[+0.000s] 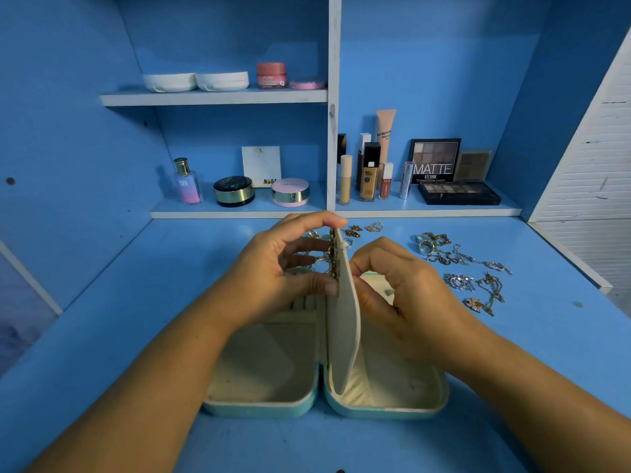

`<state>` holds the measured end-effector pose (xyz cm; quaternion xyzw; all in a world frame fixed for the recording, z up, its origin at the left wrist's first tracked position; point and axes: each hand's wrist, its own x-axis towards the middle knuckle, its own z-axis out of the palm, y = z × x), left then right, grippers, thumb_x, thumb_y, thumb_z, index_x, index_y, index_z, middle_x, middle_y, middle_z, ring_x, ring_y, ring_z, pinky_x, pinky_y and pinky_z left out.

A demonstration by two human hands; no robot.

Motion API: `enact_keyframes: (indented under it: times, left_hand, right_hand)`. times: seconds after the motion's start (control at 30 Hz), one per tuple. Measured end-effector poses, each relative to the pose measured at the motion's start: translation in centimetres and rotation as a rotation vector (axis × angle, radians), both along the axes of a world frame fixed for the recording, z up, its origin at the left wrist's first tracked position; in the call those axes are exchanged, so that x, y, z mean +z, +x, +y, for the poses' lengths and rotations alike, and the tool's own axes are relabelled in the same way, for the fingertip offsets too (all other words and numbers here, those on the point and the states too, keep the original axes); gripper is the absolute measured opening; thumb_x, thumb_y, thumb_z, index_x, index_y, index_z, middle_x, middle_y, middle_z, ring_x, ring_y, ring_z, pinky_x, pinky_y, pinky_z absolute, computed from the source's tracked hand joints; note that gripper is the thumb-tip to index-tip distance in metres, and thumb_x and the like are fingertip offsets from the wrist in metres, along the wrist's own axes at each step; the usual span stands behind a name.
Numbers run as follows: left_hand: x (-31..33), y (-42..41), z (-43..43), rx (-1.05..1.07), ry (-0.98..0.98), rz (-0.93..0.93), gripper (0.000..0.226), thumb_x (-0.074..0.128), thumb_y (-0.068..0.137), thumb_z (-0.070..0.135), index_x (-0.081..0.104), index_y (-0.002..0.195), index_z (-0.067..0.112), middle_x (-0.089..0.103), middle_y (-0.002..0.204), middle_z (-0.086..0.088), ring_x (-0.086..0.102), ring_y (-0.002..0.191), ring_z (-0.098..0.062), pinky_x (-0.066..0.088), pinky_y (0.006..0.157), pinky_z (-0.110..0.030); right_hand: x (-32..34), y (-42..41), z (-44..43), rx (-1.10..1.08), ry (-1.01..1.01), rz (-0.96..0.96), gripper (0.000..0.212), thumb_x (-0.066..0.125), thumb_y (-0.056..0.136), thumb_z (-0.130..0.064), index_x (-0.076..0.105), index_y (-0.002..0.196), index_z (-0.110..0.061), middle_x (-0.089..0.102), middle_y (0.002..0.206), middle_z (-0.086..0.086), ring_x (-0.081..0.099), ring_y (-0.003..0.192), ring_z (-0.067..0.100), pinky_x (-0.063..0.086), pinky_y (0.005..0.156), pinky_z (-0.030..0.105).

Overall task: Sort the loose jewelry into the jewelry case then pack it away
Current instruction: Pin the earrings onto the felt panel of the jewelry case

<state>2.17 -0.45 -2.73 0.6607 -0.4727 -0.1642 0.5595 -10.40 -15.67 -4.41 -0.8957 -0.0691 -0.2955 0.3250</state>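
Fingers (317, 222) pinched on upright flap (345, 322)

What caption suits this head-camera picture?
Left hand and right hand pinch the upright flap of the jewelry case; necklaces lie beside.

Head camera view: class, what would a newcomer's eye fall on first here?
The open turquoise jewelry case with cream lining sits centre foreground on the blue desk, its cream centre panel stood upright. The left hand grips the panel's edge and the right hand curls its fingers against the other face. To the right lies a tangle of loose gold and silver chains.
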Motion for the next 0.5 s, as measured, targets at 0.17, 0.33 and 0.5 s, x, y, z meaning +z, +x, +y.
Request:
enact_keyframes:
  times: [0.17,0.33,0.5]
  left_hand:
    - [-0.1,0.1,0.0,-0.003,-0.005,0.014,0.061,0.083,0.056,0.034,0.063,0.110,0.051,0.066,0.116,0.001,0.064,0.111,-0.017,0.050,0.099,-0.048]
    - [-0.1,0.1,0.1,-0.010,-0.012,0.024,0.060,0.084,0.056,0.033,0.064,0.111,0.049,0.067,0.113,0.002,0.063,0.110,-0.017,0.052,0.097,-0.045]
    - [-0.1,0.2,0.1,-0.009,0.002,0.015,0.062,0.088,0.059,0.029,0.063,0.112,0.049,0.067,0.113,0.003,0.064,0.110,-0.016,0.053,0.095,-0.040]
  right_hand:
    - [0.7,-0.3,-1.2,0.051,-0.010,0.020,0.016,0.059,0.088,-0.016,0.060,0.094,-0.031,0.058,0.096,-0.011,0.057,0.092,0.003,0.039,0.083,0.011]
    - [0.8,-0.5,-0.9,0.069,-0.030,0.009,0.016,0.065,0.083,-0.010,0.064,0.095,-0.020,0.058,0.095,-0.007,0.056,0.090,0.000,0.037,0.076,0.007]
    - [0.5,-0.2,-0.5,0.055,-0.017,-0.022,0.009,0.068,0.084,-0.014,0.065,0.092,-0.018,0.059,0.091,-0.010,0.055,0.085,-0.004,0.037,0.074,0.004]
